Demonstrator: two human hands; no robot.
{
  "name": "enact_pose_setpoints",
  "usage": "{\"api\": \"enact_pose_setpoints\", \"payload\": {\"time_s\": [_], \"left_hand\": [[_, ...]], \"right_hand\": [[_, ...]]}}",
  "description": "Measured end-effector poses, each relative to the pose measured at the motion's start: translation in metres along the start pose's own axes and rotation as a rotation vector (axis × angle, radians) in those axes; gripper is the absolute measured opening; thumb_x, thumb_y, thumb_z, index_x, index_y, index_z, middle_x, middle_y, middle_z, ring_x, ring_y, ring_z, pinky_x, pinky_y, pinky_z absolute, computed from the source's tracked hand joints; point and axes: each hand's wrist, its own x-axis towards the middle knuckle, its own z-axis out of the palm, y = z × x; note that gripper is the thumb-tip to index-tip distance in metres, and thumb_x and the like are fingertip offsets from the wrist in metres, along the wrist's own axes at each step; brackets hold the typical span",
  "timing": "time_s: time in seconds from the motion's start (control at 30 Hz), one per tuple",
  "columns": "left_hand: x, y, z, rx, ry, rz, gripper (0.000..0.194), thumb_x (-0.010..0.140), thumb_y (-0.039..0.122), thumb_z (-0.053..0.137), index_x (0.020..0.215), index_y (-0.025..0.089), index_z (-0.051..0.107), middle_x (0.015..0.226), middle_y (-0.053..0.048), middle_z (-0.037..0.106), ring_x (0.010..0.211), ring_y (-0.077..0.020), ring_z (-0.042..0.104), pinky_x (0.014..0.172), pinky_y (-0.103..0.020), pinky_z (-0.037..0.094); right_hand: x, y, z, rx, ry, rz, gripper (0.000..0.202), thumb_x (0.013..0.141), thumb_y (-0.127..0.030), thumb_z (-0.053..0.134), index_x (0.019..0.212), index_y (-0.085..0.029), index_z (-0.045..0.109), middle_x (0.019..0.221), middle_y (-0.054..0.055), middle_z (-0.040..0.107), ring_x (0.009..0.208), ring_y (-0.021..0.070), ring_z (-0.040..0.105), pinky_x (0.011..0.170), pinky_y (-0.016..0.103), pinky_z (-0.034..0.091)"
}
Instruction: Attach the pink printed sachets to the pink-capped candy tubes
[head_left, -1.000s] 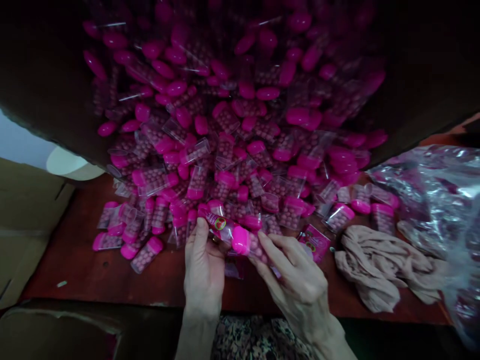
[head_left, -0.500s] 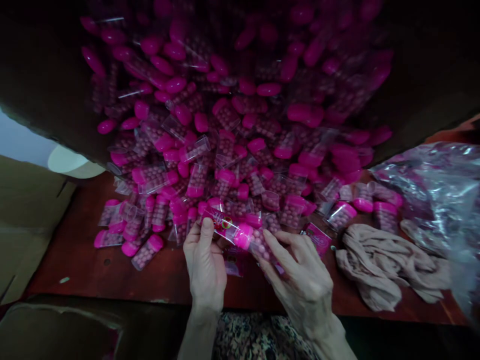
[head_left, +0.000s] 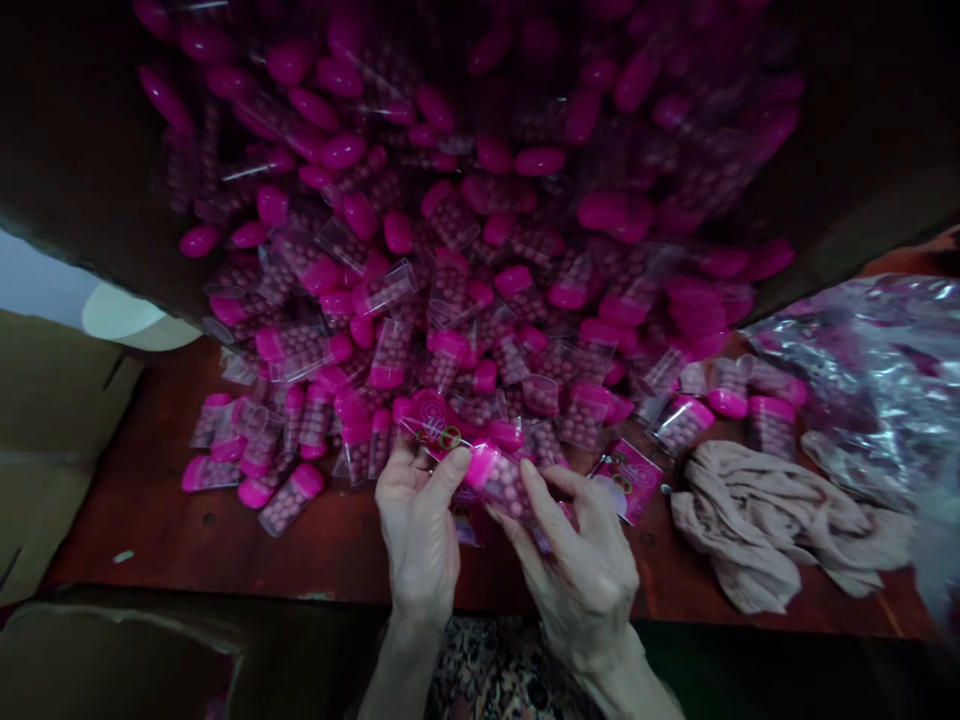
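Observation:
Between my hands is a clear container of pink beads [head_left: 506,487] with a bright pink cap, lying tilted. My right hand [head_left: 581,550] pinches its clear body between thumb and fingers. A printed pink label [head_left: 433,422] sits against the cap end, and my left hand [head_left: 424,520] grips it with the thumb on top near the cap. The left fingertips are partly hidden behind the label. Beyond both hands spreads a large heap of similar pink-capped containers [head_left: 450,355].
A printed pink packet [head_left: 628,480] lies right of my right hand on the red-brown table [head_left: 315,555]. Farther right are a crumpled beige cloth [head_left: 780,520] and clear plastic bags [head_left: 877,370]. Cardboard [head_left: 56,430] and a white round object [head_left: 135,318] stand left.
My left thumb has moved right, toward the cap. The label is now more tilted and spread, and the container sits slightly farther left. My right hand has shifted a little left.

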Motion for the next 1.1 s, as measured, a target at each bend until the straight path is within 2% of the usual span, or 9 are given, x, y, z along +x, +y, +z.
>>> {"api": "enact_pose_setpoints", "payload": {"time_s": [0.1,0.27,0.47,0.53,0.7,0.93,1.1], "left_hand": [[0.000,-0.001,-0.001,-0.013,0.017,0.017,0.029,0.061,0.012,0.076,0.087,0.020,0.066,0.075,0.002,0.070,0.078,-0.0133,0.066,0.074,-0.023,0.051],[-0.003,0.000,-0.001,-0.025,-0.026,0.030,0.032,0.062,0.012,0.076,0.091,0.020,0.066,0.080,0.000,0.071,0.077,-0.0124,0.066,0.075,-0.022,0.050],[-0.007,0.000,0.000,-0.019,-0.056,-0.001,0.033,0.058,0.009,0.077,0.087,0.021,0.067,0.086,-0.001,0.072,0.075,-0.0133,0.067,0.072,-0.024,0.053],[-0.007,0.000,0.001,-0.029,-0.062,-0.008,0.031,0.060,0.009,0.076,0.087,0.021,0.068,0.084,-0.001,0.072,0.075,-0.0137,0.067,0.073,-0.024,0.053],[-0.005,-0.004,0.001,-0.092,-0.126,-0.096,0.024,0.065,0.016,0.074,0.088,0.020,0.067,0.084,-0.002,0.072,0.076,-0.0160,0.067,0.074,-0.028,0.053],[-0.013,-0.014,0.001,-0.113,-0.057,-0.155,0.015,0.068,0.019,0.073,0.082,0.017,0.068,0.077,-0.002,0.071,0.070,-0.0132,0.066,0.071,-0.026,0.051],[-0.011,-0.014,-0.004,-0.118,-0.051,-0.185,0.016,0.066,0.024,0.075,0.076,0.015,0.068,0.073,-0.003,0.071,0.068,-0.0141,0.065,0.074,-0.028,0.051]], "right_hand": [[-0.002,-0.003,0.001,0.085,-0.002,0.067,0.047,0.079,-0.014,0.063,0.124,-0.021,0.052,0.097,0.010,0.056,0.084,0.0199,0.059,0.064,0.032,0.053],[0.000,-0.007,-0.001,0.225,0.016,0.171,0.043,0.076,-0.009,0.063,0.117,-0.021,0.056,0.095,0.007,0.054,0.084,0.0187,0.057,0.068,0.032,0.054],[-0.004,-0.010,-0.001,0.158,0.083,0.142,0.047,0.076,-0.003,0.061,0.118,-0.024,0.056,0.097,0.007,0.055,0.083,0.0176,0.058,0.066,0.031,0.054],[-0.006,-0.010,0.001,0.173,0.093,0.165,0.043,0.076,-0.005,0.062,0.115,-0.023,0.058,0.095,0.006,0.056,0.081,0.0172,0.058,0.066,0.031,0.054],[-0.007,-0.010,0.004,0.261,0.096,0.332,0.029,0.073,-0.017,0.069,0.100,-0.022,0.061,0.087,0.004,0.056,0.078,0.0181,0.058,0.065,0.033,0.054],[-0.001,-0.011,0.005,0.210,0.123,0.256,0.030,0.072,-0.010,0.068,0.100,-0.019,0.060,0.084,0.002,0.054,0.076,0.0151,0.055,0.064,0.027,0.052],[0.000,-0.015,0.007,0.216,0.083,0.284,0.030,0.072,-0.011,0.069,0.099,-0.019,0.060,0.083,0.002,0.054,0.073,0.0148,0.057,0.061,0.027,0.053]]}}
